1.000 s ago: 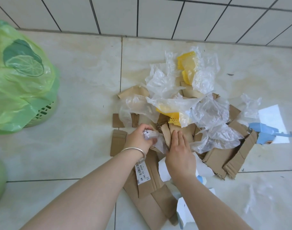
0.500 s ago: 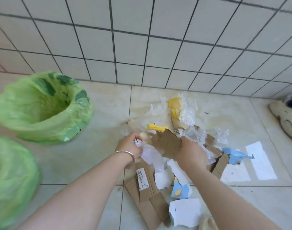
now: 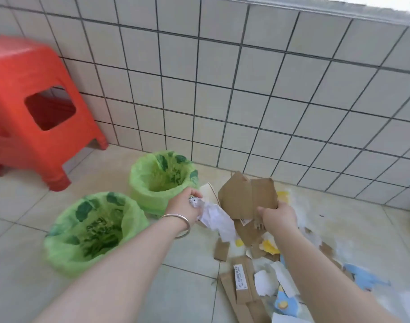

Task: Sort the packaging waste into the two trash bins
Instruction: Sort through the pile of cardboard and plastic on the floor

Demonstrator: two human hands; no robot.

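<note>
Both bins lie left of hands, lined in green bags, mouths open upward. Far bin [image 3: 163, 180] just beside left hand [image 3: 184, 207]; near bin [image 3: 94, 231] lower left, nearer person. Left hand closer to both.
Left hand clenched round crumpled white wrap [image 3: 214, 217], tail trailing right.
Right hand [image 3: 277, 217] grips cardboard [image 3: 247, 198], sheet upright, raised above floor pile [image 3: 257, 276].
Likely next: swing left, drop over bin mouth.

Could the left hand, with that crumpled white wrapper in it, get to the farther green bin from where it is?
Probably yes. The left hand grips the white wrapper right beside the farther bin, whose mouth is open, and nothing lies between them.
</note>
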